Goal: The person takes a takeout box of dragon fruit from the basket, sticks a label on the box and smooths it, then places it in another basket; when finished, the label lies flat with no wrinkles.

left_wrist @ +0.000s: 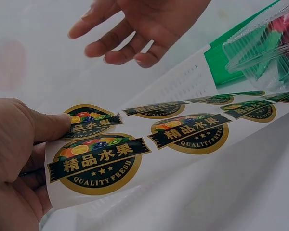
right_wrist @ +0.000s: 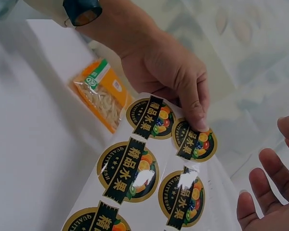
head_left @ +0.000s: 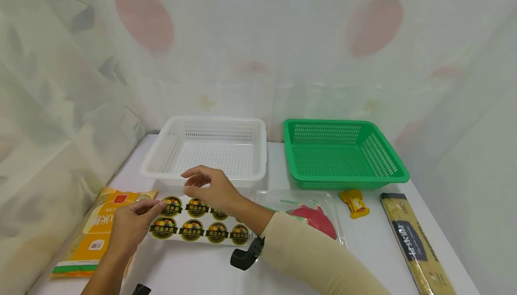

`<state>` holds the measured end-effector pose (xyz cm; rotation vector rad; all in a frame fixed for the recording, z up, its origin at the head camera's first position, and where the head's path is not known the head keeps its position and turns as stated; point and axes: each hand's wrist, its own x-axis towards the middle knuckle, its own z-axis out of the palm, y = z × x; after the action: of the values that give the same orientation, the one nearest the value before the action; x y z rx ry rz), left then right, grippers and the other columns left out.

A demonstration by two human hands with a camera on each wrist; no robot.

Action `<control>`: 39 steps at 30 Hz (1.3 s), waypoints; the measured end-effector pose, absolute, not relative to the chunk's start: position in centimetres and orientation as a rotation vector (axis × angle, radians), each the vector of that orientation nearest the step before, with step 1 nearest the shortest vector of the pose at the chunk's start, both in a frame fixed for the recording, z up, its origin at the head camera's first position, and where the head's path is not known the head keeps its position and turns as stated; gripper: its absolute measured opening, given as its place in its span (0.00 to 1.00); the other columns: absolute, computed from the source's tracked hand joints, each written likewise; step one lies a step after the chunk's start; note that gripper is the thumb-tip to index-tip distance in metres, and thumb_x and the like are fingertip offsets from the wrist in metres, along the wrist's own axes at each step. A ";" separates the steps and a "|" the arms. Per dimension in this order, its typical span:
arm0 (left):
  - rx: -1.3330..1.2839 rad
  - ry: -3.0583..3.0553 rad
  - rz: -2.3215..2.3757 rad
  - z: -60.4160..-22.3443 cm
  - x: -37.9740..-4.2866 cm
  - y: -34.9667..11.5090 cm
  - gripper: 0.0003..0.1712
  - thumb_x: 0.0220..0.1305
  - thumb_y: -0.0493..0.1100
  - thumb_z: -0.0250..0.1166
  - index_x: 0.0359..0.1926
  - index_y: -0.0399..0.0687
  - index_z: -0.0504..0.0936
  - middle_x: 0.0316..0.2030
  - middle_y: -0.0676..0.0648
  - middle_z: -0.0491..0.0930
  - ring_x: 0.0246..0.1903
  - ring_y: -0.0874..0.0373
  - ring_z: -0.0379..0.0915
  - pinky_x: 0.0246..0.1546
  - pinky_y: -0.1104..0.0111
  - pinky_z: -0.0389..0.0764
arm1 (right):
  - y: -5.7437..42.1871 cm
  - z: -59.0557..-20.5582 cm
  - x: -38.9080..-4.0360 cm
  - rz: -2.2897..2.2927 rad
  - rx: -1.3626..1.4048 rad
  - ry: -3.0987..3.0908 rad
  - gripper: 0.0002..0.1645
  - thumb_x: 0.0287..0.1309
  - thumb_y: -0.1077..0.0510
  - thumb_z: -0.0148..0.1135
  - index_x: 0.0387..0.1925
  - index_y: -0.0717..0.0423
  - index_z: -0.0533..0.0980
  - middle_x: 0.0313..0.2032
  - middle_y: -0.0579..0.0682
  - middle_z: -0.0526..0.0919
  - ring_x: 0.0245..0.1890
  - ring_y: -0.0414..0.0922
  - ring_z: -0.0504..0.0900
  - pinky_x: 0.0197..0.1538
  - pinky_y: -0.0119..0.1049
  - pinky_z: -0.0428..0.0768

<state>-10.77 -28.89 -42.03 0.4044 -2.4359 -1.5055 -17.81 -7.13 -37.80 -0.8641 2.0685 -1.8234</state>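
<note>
My left hand point(head_left: 131, 227) pinches a sheet of round fruit stickers point(head_left: 191, 230) at its left end. In the left wrist view the thumb point(left_wrist: 53, 124) presses on the upper corner sticker, with the other fingers behind the sheet. The stickers are black and gold with printed fruit, in two rows. My right hand point(head_left: 214, 191) hovers over the sheet's upper edge, fingers loosely bent and apart, holding nothing. In the right wrist view its fingers point(right_wrist: 274, 178) are beside the sheet. The right forearm covers part of the sheet's right end.
A white basket point(head_left: 260, 151) and a green basket point(head_left: 351, 179) stand at the back. A clear plastic box point(head_left: 337, 200) holds a dragon fruit point(head_left: 317, 219). A small yellow packet point(head_left: 355, 204) and a long pasta pack point(head_left: 418, 245) lie right, an orange food bag point(head_left: 90, 227) left.
</note>
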 end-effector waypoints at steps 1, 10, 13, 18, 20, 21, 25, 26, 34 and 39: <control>0.402 -2.433 -1.509 -42.0 -10.8 -28.9 0.22 0.56 0.48 0.73 0.40 0.30 0.85 0.27 0.50 0.84 0.25 0.66 0.77 0.25 0.75 0.77 | -7.2 -37.9 -17.8 -1.820 -0.860 2.070 0.15 0.61 0.54 0.66 0.50 0.41 0.79 0.39 0.40 0.82 0.40 0.38 0.79 0.38 0.33 0.79; 0.350 -2.405 -1.526 -41.8 -10.6 -28.9 0.20 0.57 0.46 0.72 0.40 0.30 0.85 0.27 0.52 0.84 0.26 0.66 0.78 0.25 0.74 0.78 | -8.4 -38.8 -17.9 -1.782 -0.816 2.105 0.13 0.61 0.55 0.66 0.48 0.42 0.80 0.38 0.40 0.82 0.38 0.36 0.78 0.38 0.31 0.78; 0.343 -2.394 -1.539 -41.7 -10.4 -28.8 0.20 0.57 0.46 0.72 0.39 0.30 0.85 0.27 0.54 0.84 0.26 0.65 0.79 0.26 0.74 0.78 | -8.9 -39.2 -17.9 -1.771 -0.801 2.105 0.14 0.60 0.57 0.66 0.48 0.42 0.80 0.37 0.41 0.81 0.38 0.36 0.78 0.37 0.31 0.78; 0.339 -2.378 -1.559 -41.6 -10.4 -28.6 0.20 0.57 0.45 0.72 0.40 0.29 0.84 0.27 0.53 0.84 0.26 0.65 0.79 0.27 0.73 0.79 | -9.4 -39.6 -17.9 -1.742 -0.803 2.123 0.14 0.60 0.58 0.66 0.47 0.44 0.81 0.37 0.40 0.81 0.37 0.36 0.78 0.37 0.31 0.78; 0.334 -2.373 -1.558 -41.5 -10.4 -28.7 0.20 0.57 0.45 0.72 0.41 0.29 0.84 0.28 0.52 0.85 0.26 0.65 0.79 0.27 0.73 0.79 | -9.5 -39.6 -17.9 -1.725 -0.811 2.139 0.13 0.60 0.57 0.66 0.47 0.45 0.81 0.37 0.40 0.81 0.36 0.35 0.78 0.37 0.30 0.77; 0.332 -2.368 -1.558 -41.5 -10.4 -28.7 0.20 0.57 0.44 0.72 0.41 0.29 0.84 0.28 0.52 0.85 0.27 0.65 0.79 0.27 0.74 0.79 | -9.5 -39.7 -17.9 -1.718 -0.817 2.145 0.12 0.60 0.57 0.66 0.46 0.46 0.81 0.37 0.40 0.81 0.36 0.35 0.78 0.37 0.30 0.77; 0.301 -2.357 -1.546 -41.6 -10.3 -28.8 0.19 0.58 0.42 0.72 0.41 0.28 0.84 0.28 0.52 0.84 0.27 0.65 0.79 0.27 0.74 0.79 | -9.7 -39.7 -18.0 -1.676 -0.849 2.164 0.11 0.60 0.58 0.66 0.45 0.48 0.81 0.35 0.38 0.81 0.34 0.35 0.77 0.35 0.29 0.77; 0.294 -2.351 -1.549 -41.5 -10.3 -28.8 0.18 0.58 0.42 0.72 0.41 0.28 0.84 0.28 0.53 0.84 0.27 0.65 0.79 0.27 0.74 0.79 | -9.7 -39.7 -18.0 -1.664 -0.859 2.168 0.11 0.60 0.58 0.66 0.45 0.48 0.82 0.34 0.38 0.81 0.34 0.35 0.78 0.35 0.29 0.77; 0.278 -2.326 -1.564 -41.5 -10.1 -28.6 0.17 0.58 0.41 0.72 0.39 0.27 0.84 0.27 0.53 0.84 0.27 0.65 0.79 0.27 0.74 0.79 | -10.4 -39.8 -17.9 -1.611 -0.898 2.217 0.09 0.59 0.61 0.66 0.42 0.49 0.83 0.30 0.36 0.79 0.28 0.36 0.77 0.29 0.28 0.75; 0.251 -2.320 -1.576 -41.8 -9.8 -28.6 0.16 0.58 0.39 0.71 0.40 0.26 0.84 0.28 0.53 0.84 0.27 0.65 0.80 0.28 0.74 0.79 | -10.6 -40.2 -17.8 -1.592 -0.924 2.231 0.09 0.58 0.64 0.66 0.41 0.53 0.84 0.28 0.36 0.79 0.27 0.35 0.77 0.28 0.28 0.76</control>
<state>-9.82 -28.62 -41.77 0.2507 -2.3199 -1.5755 -17.81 -10.62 -40.23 -0.9241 2.2308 -1.5920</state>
